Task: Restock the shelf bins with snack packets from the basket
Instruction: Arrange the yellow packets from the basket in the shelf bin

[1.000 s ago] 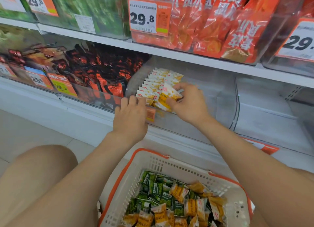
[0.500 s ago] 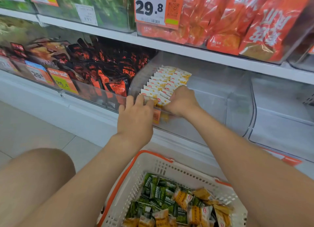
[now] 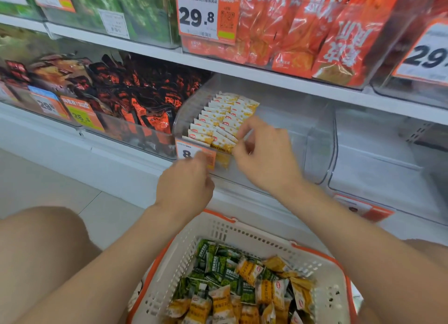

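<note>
Showing right hand [image 3: 264, 154] with fingertips pinched narrow at the front packets [image 3: 219, 124] rowed in the clear shelf bin [image 3: 317, 139]; left hand [image 3: 186, 185] loosely curled, empty, before the price tag [image 3: 194, 153]. Basket [image 3: 332, 287] below holds more loose packets.

we face a white shop shelf unit [image 3: 266, 79] in even, bright light. below it runs a white base panel [image 3: 72, 159], and pale floor tiles [image 3: 48, 185] stretch off to the left with thin dark joints. orange price tags [image 3: 206, 13] hang along the upper shelf edge.
</note>
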A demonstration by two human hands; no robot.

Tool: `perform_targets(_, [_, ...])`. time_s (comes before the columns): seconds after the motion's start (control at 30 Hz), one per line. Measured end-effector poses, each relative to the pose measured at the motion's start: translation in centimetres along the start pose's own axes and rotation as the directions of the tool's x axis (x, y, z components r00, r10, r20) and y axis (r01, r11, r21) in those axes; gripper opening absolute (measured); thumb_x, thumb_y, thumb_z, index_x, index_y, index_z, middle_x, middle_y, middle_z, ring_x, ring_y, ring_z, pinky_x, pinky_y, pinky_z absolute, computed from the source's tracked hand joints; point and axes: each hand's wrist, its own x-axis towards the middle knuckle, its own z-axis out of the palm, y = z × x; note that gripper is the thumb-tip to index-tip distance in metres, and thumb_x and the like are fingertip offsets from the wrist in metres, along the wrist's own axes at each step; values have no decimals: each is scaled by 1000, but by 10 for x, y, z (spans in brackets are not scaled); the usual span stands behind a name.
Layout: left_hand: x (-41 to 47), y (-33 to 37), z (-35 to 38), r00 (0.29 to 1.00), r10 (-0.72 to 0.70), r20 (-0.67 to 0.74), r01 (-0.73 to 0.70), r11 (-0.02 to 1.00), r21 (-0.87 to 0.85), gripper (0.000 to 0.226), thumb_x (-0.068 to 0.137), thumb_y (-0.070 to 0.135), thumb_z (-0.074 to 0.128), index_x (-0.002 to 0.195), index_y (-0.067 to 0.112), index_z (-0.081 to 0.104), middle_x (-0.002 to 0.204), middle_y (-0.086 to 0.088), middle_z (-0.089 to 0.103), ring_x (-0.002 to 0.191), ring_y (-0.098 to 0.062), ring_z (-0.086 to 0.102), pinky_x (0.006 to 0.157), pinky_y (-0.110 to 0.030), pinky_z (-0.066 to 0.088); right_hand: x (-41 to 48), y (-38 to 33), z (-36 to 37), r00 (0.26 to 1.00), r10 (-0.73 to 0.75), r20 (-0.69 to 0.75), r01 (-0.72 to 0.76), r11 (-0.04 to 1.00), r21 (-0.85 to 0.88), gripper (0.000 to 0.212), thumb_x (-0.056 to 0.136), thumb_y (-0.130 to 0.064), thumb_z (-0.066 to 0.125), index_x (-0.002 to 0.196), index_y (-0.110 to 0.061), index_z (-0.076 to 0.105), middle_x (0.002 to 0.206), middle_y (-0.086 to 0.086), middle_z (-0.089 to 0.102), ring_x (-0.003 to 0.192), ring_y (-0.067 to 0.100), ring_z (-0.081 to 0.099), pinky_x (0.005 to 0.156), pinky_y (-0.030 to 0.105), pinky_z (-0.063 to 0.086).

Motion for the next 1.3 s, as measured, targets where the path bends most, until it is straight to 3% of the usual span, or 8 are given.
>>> perform_targets(0.2, [-38, 14, 47, 807, -1, 590, -61, 995, 85, 14, 92, 32, 59, 89, 21, 51, 91, -3, 57, 84, -27, 58, 70, -37, 50, -91, 3, 0, 854, -68, 516, 233, 937, -261, 14, 91, -33, 53, 98, -26, 62, 86, 3, 64, 78, 28, 65, 65, 37, 56])
perform_targets(0.5, [-127, 16, 150, 477, -24, 879, -278, 944, 176, 26, 98, 15, 54, 72, 15, 50, 76, -4, 54, 73, -23, 58, 63, -37, 50, -163, 49, 26, 430, 71, 900, 494, 816, -301, 9, 95, -11, 56, 102, -15, 61, 84, 1, 54, 68, 20, 58, 48, 31, 44])
perform_targets(0.63, [-155, -8, 180, 256, -9, 967, -382, 918, 109, 23, 101, 12, 50, 119, 7, 64, 114, -14, 63, 101, -32, 62, 87, -43, 55, -172, 59, 31, 359, 81, 930, 487, 834, -261, 20, 93, -5, 57, 110, -14, 63, 91, 3, 58, 72, 21, 60, 51, 32, 50])
perform_targets(0.77, [-172, -24, 200, 86, -20, 996, -464, 884, 58, 68, 101, -5, 46, 160, 23, 30, 171, -19, 4, 149, -40, 36, 108, -45, 46, -172, 61, 33, 334, 96, 937, 496, 828, -262, 24, 92, 1, 58, 110, -14, 64, 92, 2, 57, 67, 17, 56, 43, 28, 36])
perform_targets(0.9, [-180, -31, 220, 105, -4, 994, -506, 861, 57, 75, 94, -4, 62, 156, 25, 33, 170, -21, 1, 155, -38, 24, 107, -48, 48, -169, 62, 32, 363, 62, 930, 500, 829, -250, 19, 94, -1, 58, 108, -14, 59, 91, 2, 53, 68, 17, 54, 43, 29, 35])
perform_targets(1.03, [-175, -31, 216, 169, -14, 986, -433, 897, 87, 57, 82, 11, 82, 132, 18, 55, 156, -15, 25, 121, -35, 59, 90, -35, 52, -167, 61, 31, 363, 69, 929, 502, 826, -257, 22, 93, 0, 59, 111, -13, 60, 88, 3, 52, 66, 16, 52, 44, 29, 36])
perform_targets(1.2, [-155, -24, 210, 416, 72, 907, -193, 981, 11, 21, 93, 21, 67, 105, 17, 50, 104, -6, 58, 93, -24, 57, 75, -35, 44, -164, 60, 33, 340, 83, 937, 511, 820, -258, 22, 92, 1, 59, 109, -12, 61, 85, 2, 50, 65, 16, 51, 44, 29, 36])
perform_targets(1.3, [-126, -16, 196, 528, 83, 845, 71, 987, -142, 38, 84, 32, 76, 109, 23, 49, 104, 0, 60, 93, -19, 59, 82, -41, 54, -158, 60, 30, 361, 68, 930, 507, 823, -257, 29, 95, -1, 57, 121, -12, 58, 89, 3, 52, 69, 18, 54, 50, 30, 41])
